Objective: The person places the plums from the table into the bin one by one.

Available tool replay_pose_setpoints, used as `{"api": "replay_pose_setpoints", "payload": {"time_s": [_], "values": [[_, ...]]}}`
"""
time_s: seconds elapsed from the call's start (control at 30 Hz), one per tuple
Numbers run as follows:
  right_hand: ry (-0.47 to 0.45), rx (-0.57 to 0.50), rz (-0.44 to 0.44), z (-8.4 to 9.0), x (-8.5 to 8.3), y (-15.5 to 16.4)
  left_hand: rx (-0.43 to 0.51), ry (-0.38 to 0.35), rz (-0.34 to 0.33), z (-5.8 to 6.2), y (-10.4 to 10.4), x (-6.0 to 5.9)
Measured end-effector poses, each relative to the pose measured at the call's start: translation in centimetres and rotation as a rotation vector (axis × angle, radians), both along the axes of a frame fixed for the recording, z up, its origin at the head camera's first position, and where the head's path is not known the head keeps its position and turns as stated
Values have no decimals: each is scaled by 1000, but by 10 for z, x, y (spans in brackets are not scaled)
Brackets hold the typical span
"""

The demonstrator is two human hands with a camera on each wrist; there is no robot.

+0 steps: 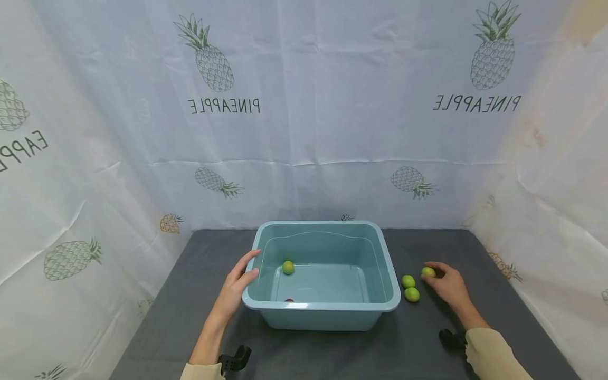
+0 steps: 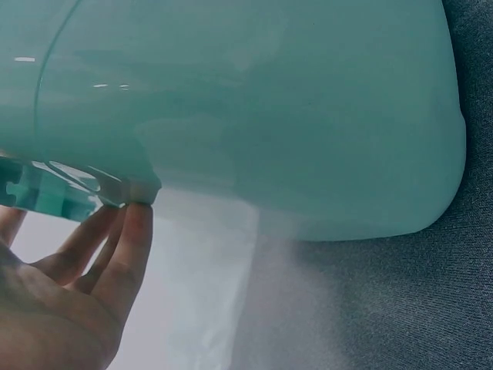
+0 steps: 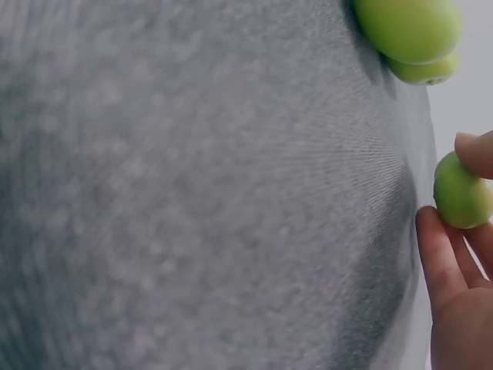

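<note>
A pale blue-green plastic basin (image 1: 328,319) stands on the dark cloth. My left hand (image 1: 234,287) holds its left rim, and in the left wrist view the fingertips (image 2: 139,220) press up at the rim's edge. To the right of the basin, my right hand (image 1: 448,287) pinches a small, smooth green fruit (image 1: 428,272) between thumb and fingers; the right wrist view shows this fruit (image 3: 462,191) close up. Two similar green fruits (image 1: 411,294) lie side by side between that hand and the basin.
Inside the basin, one green fruit (image 1: 287,267) sits near the left wall. A red thing (image 1: 289,301) there is mostly hidden by the front rim. White curtains (image 1: 323,132) printed with pineapples enclose the dark grey tabletop (image 1: 418,348) at the back and sides.
</note>
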State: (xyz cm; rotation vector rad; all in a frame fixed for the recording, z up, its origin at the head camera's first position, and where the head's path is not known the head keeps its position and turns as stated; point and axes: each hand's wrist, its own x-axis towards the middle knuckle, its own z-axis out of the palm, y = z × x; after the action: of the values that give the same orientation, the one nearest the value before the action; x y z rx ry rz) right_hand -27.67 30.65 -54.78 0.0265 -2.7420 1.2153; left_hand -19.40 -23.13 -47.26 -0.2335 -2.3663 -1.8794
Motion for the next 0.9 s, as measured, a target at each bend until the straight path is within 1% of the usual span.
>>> {"api": "replay_pose_setpoints", "payload": {"time_s": [0.17, 0.33, 0.53, 0.7, 0.9], "values": [[-21, -20, 7, 4, 2, -3, -2, 1, -4, 0, 0, 0], [-26, -3, 21, 9, 3, -5, -6, -2, -2, 1, 0, 0], [-42, -12, 68, 15, 6, -8, -1, 1, -8, 1, 0, 0], [-30, -38, 112, 21, 8, -9, 1, 3, -9, 1, 0, 0], [-3, -52, 125, 27, 10, -13, 0, 11, -13, 0, 0, -1]]}}
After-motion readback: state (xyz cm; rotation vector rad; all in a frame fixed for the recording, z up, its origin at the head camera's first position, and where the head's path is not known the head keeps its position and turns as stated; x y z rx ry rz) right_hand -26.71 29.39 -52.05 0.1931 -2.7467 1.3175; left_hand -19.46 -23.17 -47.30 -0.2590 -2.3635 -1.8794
